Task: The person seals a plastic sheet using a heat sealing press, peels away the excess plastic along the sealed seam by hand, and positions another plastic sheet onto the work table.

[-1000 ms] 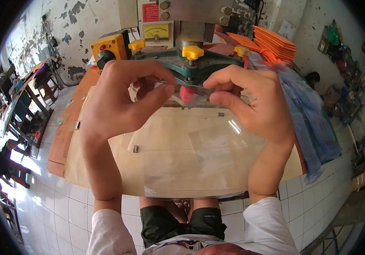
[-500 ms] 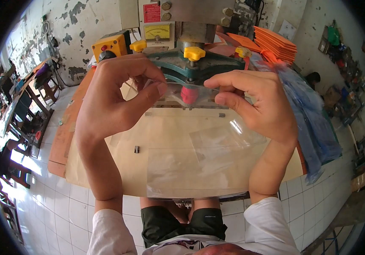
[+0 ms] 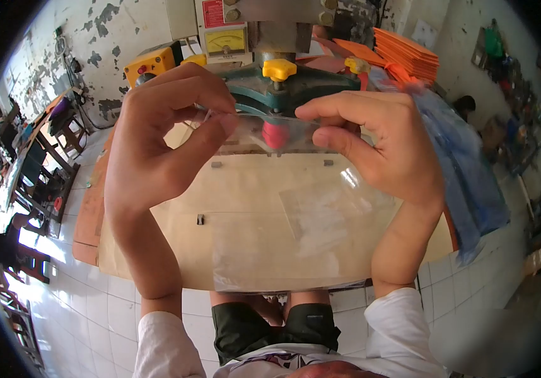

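A clear plastic sheet [image 3: 251,220] hangs between my hands and down over the pale board [image 3: 182,252] to its front edge. My left hand [image 3: 163,138] pinches the sheet's upper edge between thumb and fingers. Across from it, my right hand [image 3: 378,138] closes thumb and fingers on the same edge. Through the plastic shows a pink round part [image 3: 275,135] under the green press frame [image 3: 251,85]. Small dark blocks [image 3: 200,219] sit on the board. A smaller clear rectangle [image 3: 311,214] shows in the middle.
Behind the hands are yellow knobs [image 3: 279,69], a yellow control box [image 3: 151,63] and a gauge [image 3: 225,41]. Orange folded pieces [image 3: 406,55] are stacked at the back right. Blue plastic sheeting [image 3: 459,170] hangs over the right edge. A workbench [image 3: 28,148] stands far left.
My left hand has moved left along the sheet's upper edge, so my hands are farther apart. The view has shifted slightly, and the press parts appear higher and a little left.
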`<state>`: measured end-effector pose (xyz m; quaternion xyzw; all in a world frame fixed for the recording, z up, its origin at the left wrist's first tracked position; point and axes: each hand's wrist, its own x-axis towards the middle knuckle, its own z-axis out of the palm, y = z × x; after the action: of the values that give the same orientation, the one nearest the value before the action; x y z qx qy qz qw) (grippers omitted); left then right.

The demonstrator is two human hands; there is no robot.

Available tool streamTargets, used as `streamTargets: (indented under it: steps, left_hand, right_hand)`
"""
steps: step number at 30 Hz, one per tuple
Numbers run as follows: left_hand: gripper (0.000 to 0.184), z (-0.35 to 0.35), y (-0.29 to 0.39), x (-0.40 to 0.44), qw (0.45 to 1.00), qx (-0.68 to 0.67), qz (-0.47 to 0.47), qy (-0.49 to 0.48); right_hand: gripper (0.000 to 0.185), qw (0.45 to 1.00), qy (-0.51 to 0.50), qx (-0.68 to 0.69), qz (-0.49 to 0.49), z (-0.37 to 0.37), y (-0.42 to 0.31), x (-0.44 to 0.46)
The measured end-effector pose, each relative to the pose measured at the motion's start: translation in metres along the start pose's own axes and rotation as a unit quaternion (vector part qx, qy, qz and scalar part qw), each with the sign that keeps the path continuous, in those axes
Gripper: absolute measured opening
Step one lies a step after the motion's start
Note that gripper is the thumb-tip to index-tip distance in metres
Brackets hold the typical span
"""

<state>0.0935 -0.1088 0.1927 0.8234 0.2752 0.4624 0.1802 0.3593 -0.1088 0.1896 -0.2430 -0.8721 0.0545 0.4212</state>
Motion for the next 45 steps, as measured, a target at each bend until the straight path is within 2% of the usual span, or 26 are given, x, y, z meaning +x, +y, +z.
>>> streamTargets:
  steps: [2,4,7,8,15,21,24,27,29,30,33,40,43,45]
  left_hand:
    - [0.008,0.001,-0.002,0.000,1.000,0.004,0.000,-0.011]
    - [0.005,0.003,-0.005,0.000,0.999,-0.003,0.034,0.028]
    - [0.004,0.004,-0.002,0.000,0.999,0.019,0.027,0.020]
    - [0.010,0.003,0.002,-0.002,0.999,0.026,-0.024,0.005]
    - [0.012,0.009,0.007,-0.003,0.997,0.014,-0.070,0.031]
    - [0.013,0.012,0.007,-0.004,0.996,0.030,-0.070,0.042]
    - [0.012,0.020,0.002,-0.010,0.995,0.003,-0.017,0.102]
    - [0.012,0.019,0.005,-0.011,0.990,-0.009,-0.062,0.128]
    - [0.011,0.019,0.009,-0.009,0.990,-0.018,-0.080,0.115]
    - [0.010,0.006,0.004,-0.006,0.998,0.013,-0.050,0.040]
    - [0.008,0.008,0.004,-0.003,0.999,0.024,-0.033,0.014]
    - [0.005,0.009,0.005,-0.002,0.997,0.072,-0.040,0.002]
    - [0.010,0.008,0.007,0.000,0.996,0.071,-0.055,0.009]
    - [0.023,0.001,0.010,0.002,0.996,0.062,-0.050,-0.042]
  right_hand:
    - [0.029,1.000,-0.006,-0.025,-0.013,0.000,0.004,-0.001]
    - [0.030,1.000,-0.005,-0.019,-0.002,0.000,0.004,-0.001]
    - [0.032,1.000,-0.004,-0.011,0.009,0.001,0.002,-0.001]
    - [0.033,1.000,-0.003,-0.007,0.009,0.001,0.002,-0.001]
    - [0.032,0.999,-0.020,0.001,-0.034,0.000,0.008,0.000]
    - [0.040,0.999,-0.019,-0.012,0.025,0.003,-0.001,0.001]
    - [0.041,0.999,-0.033,0.003,0.036,0.003,-0.008,0.005]
    - [0.039,0.996,-0.052,-0.038,0.068,0.003,-0.011,0.006]
    - [0.039,0.993,-0.048,0.034,0.107,0.006,-0.010,0.005]
    - [0.039,0.990,-0.046,0.058,0.119,0.006,-0.009,0.005]
    - [0.040,0.991,-0.072,0.096,0.067,0.004,-0.002,0.001]
    - [0.036,0.983,-0.083,0.132,0.100,0.014,-0.001,0.004]
    - [0.034,0.982,-0.081,0.136,0.105,0.013,-0.003,0.003]
    - [0.033,0.982,-0.073,0.144,0.101,0.013,-0.004,0.004]
